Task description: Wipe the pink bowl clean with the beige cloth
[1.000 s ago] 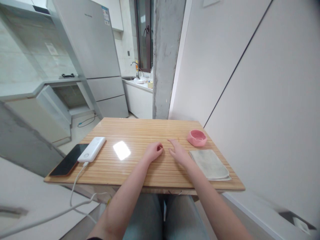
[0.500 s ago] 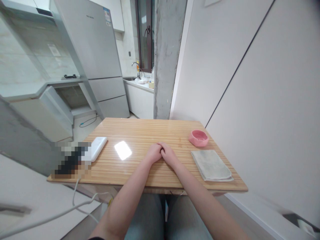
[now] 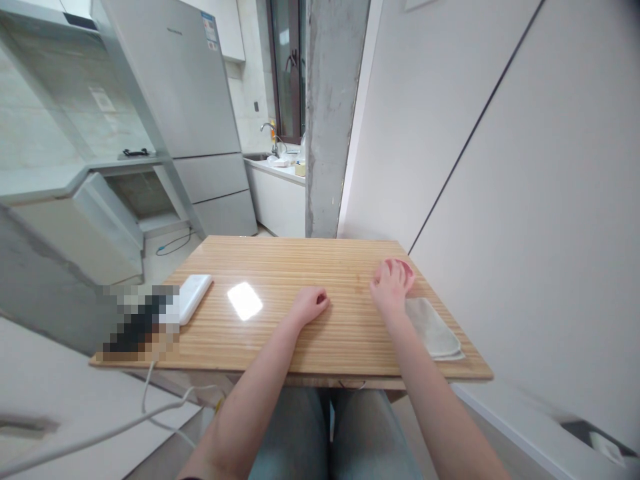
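Note:
My left hand (image 3: 309, 305) rests on the wooden table with its fingers loosely curled in, and nothing shows inside it. Toward the right edge, my right hand (image 3: 389, 287) is over the near left part of a pink ashtray (image 3: 409, 272), its fingers spread. Part of the ashtray is hidden behind those fingers; whether they touch it I cannot tell. A folded grey cloth (image 3: 434, 330) lies just nearer than the ashtray, partly covered by my right wrist and forearm.
The wooden table (image 3: 280, 263) spans the space before me. At its left lie a white box-like device (image 3: 196, 297) and a blurred-out dark item (image 3: 137, 327), with a white cable (image 3: 147, 387) hanging off the edge. A wall stands close on the right; a fridge (image 3: 175, 87) is beyond.
My hands were clasped together at the table's middle. The right hand has let go and moved right to the ashtray, while the left has stayed in place. The view has shifted slightly.

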Demonstrator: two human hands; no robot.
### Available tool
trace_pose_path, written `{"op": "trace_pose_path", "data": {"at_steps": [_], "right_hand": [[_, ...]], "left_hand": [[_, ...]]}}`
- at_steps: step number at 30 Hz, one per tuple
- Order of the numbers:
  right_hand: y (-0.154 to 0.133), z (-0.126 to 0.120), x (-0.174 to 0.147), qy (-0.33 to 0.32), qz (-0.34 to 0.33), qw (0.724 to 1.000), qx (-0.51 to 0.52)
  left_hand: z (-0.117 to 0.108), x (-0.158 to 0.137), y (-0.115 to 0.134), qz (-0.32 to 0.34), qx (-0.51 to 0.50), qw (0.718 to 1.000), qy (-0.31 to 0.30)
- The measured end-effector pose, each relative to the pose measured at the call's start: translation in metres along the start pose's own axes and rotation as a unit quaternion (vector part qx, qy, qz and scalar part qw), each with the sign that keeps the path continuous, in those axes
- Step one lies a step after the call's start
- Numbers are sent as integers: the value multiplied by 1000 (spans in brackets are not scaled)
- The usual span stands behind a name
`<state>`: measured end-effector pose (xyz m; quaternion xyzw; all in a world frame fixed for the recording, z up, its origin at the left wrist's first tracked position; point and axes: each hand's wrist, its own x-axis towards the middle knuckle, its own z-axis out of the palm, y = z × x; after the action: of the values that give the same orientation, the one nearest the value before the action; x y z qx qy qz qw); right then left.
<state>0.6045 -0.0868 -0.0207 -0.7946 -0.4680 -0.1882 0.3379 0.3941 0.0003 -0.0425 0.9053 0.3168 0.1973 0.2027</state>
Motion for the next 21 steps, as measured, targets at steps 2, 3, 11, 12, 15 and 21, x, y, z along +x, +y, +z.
{"op": "trace_pose_path", "data": {"at_steps": [2, 3, 11, 12, 15, 21], "right_hand": [[28, 1, 3, -25, 30, 997, -63], [40, 2, 4, -42, 30, 996, -77], [71, 16, 12, -69, -72, 995, -10], [66, 16, 12, -70, -77, 995, 3], [41, 17, 5, -80, -103, 990, 43], [-31, 18, -24, -123, -191, 965, 129]], "left_hand": [[1, 0, 0, -1, -2, 1000, 4], [1, 0, -1, -2, -3, 1000, 5], [-2, -1, 3, -13, -14, 1000, -5], [-2, -1, 3, -12, -17, 1000, -3], [-1, 0, 4, -6, -46, 999, 27], [0, 2, 2, -15, -143, 978, 151]]}}
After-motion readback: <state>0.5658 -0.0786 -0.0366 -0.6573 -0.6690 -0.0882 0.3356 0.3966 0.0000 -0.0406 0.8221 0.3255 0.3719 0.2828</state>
